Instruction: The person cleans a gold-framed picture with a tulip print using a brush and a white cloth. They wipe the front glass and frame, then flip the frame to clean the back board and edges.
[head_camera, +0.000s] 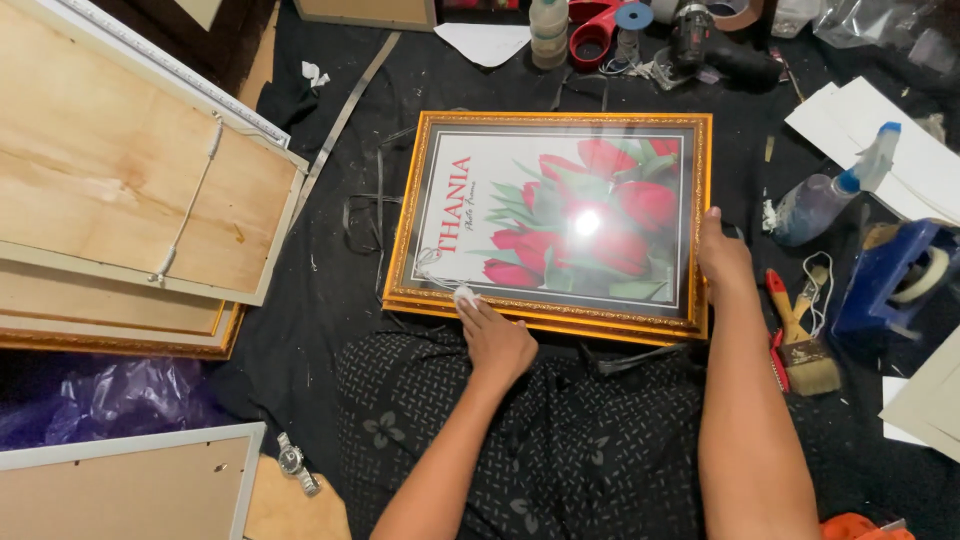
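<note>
Gold picture frame (552, 122): flat on black cloth (330, 270), glazed, red tulip print inside, resting against lap. Stacked frame backs (120, 190) at far left. Left hand (495, 340) on lower edge, fingers pinching small white wad (465, 294). Right hand (722, 255) gripping right edge, fingers curled over. Spray bottle (830, 195), brush (800, 345) and blue tape dispenser (895, 275) beyond.

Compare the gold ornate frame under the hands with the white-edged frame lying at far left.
The gold ornate frame lies face up, showing a glazed print of red tulips; the white-edged frame lies face down, showing a bare plywood back with a hanging cord. The gold one is held by both hands; the white-edged one is untouched, stacked on others. Both are rectangular and flat.
</note>
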